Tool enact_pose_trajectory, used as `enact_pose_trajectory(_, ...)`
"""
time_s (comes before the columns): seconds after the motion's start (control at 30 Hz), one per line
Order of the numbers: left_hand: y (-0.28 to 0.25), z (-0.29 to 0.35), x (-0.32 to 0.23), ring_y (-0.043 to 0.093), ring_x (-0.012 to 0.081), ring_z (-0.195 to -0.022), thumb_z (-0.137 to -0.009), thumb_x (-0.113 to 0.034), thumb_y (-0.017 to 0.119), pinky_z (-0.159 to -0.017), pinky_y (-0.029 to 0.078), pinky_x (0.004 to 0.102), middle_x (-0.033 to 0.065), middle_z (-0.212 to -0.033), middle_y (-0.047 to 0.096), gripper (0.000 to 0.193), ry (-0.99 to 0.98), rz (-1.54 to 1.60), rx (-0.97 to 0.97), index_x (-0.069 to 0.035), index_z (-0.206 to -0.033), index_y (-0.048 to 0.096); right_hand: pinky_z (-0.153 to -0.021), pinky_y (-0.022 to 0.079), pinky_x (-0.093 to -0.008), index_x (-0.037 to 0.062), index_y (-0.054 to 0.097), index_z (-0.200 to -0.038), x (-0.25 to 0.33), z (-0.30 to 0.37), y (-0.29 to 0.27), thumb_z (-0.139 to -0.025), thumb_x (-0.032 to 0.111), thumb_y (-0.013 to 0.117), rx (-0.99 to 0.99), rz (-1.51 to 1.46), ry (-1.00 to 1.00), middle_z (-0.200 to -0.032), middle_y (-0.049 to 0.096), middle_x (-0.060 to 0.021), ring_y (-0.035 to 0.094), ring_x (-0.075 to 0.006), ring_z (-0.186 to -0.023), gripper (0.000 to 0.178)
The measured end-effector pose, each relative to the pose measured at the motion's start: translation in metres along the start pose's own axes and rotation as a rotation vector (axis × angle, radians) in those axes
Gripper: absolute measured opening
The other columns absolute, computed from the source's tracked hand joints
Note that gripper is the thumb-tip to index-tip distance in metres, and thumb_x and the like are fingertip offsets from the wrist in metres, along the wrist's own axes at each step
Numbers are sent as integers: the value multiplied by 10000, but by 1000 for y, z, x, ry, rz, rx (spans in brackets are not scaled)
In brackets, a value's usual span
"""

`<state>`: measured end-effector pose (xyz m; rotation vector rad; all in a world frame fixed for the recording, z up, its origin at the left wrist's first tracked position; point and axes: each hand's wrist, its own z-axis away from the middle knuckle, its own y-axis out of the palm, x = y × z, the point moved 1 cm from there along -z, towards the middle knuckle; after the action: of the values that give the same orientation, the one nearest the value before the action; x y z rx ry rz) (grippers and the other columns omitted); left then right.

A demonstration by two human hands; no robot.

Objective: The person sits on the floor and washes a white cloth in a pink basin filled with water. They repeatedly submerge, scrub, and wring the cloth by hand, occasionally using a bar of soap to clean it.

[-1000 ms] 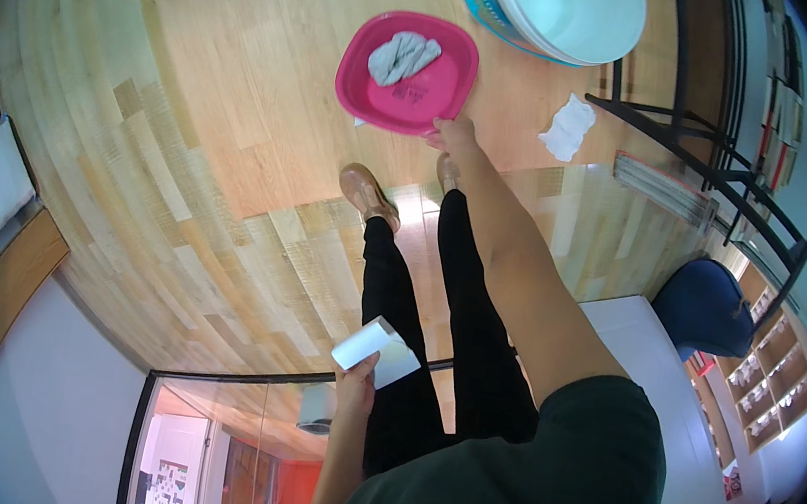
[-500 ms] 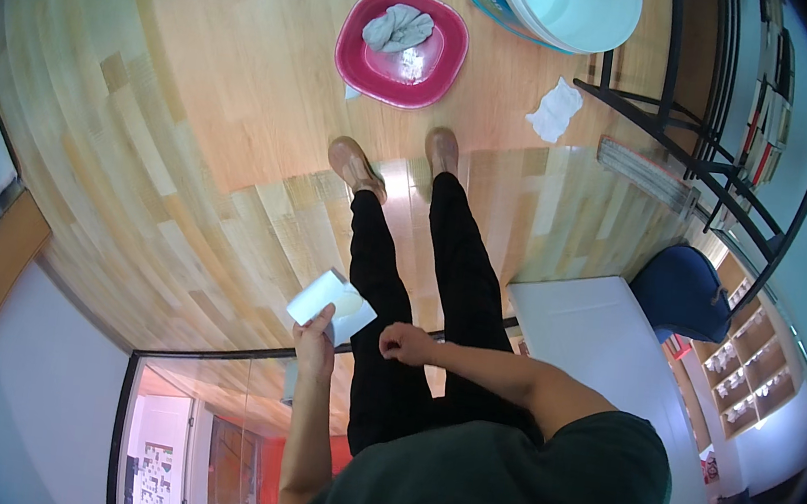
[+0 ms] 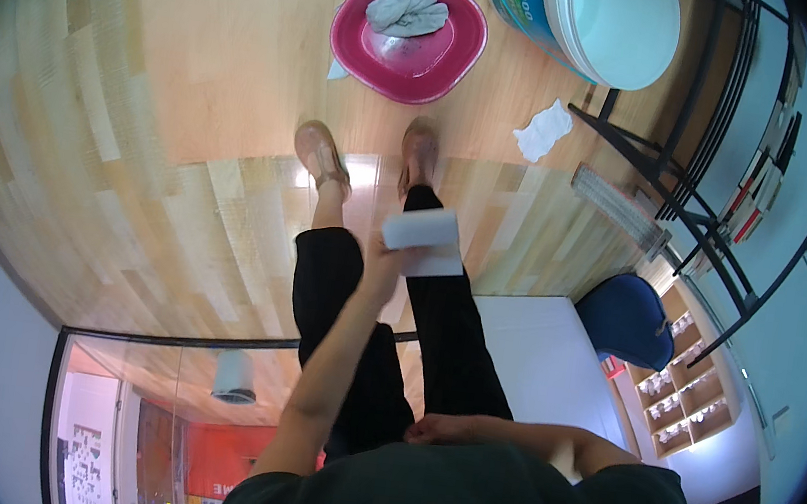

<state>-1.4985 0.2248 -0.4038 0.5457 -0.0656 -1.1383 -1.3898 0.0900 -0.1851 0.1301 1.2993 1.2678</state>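
My left hand (image 3: 384,265), blurred by motion, is held out in front of my legs. Its fingers are closed on a white folded sheet (image 3: 423,239), stiff and paper-like, with one part bent over the other. The sheet hangs over my right shin, apart from the floor. My right hand (image 3: 437,429) rests low by my lap, close to my shirt. Its fingers are curled in, and whatever they may hold is hidden.
A pink basin (image 3: 344,38) with a grey cloth (image 3: 408,13) stands ahead of my feet. Right of it are a large bucket (image 3: 627,28), a white cloth (image 3: 543,130) on the floor and a black metal rack (image 3: 636,160). A blue chair (image 3: 627,320) stands beside a white surface (image 3: 536,359).
My left hand has moved forward and right with the white folded sheet. My right hand has drawn back toward my body. The view has shifted, and my legs are farther apart.
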Motion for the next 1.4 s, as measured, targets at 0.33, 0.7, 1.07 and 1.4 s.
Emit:
enact_pose_trajectory(0.33,16,-14,21,628,166,-867,-849,-77,649,-807,503,337,62,-950,658,188,-151,116,-129,-27,-1029,628,-897,430,-405,57,592,-974,0,72,-97,-741,135,714,-983,1209,-306,-1133,553,-123,483,-288,-1132,274)
enact_pose_trajectory(0.7,-7,-22,31,622,183,-923,-846,-70,656,-850,494,348,65,-984,653,199,-236,3,-127,-14,-1034,621,-803,486,-436,52,547,-1110,-50,74,-20,-838,157,616,-936,465,-392,-1093,607,-132,618,-270,-946,299)
enact_pose_trajectory(1.07,9,-27,15,601,179,-950,-866,-103,641,-870,471,356,44,-1018,637,213,-287,-21,-118,-45,-1068,604,-826,467,-394,41,585,-987,-14,39,-71,-793,33,636,-953,1164,-786,-987,592,-131,558,-316,-958,200)
enact_pose_trajectory(1.4,0,-26,13,586,170,-975,-863,-37,603,-882,464,335,35,-1027,625,237,-300,25,-100,-53,-1100,586,-925,430,-448,53,509,-1222,-92,50,-32,-948,258,480,-274,548,105,-1204,552,-179,547,-305,-1085,343)
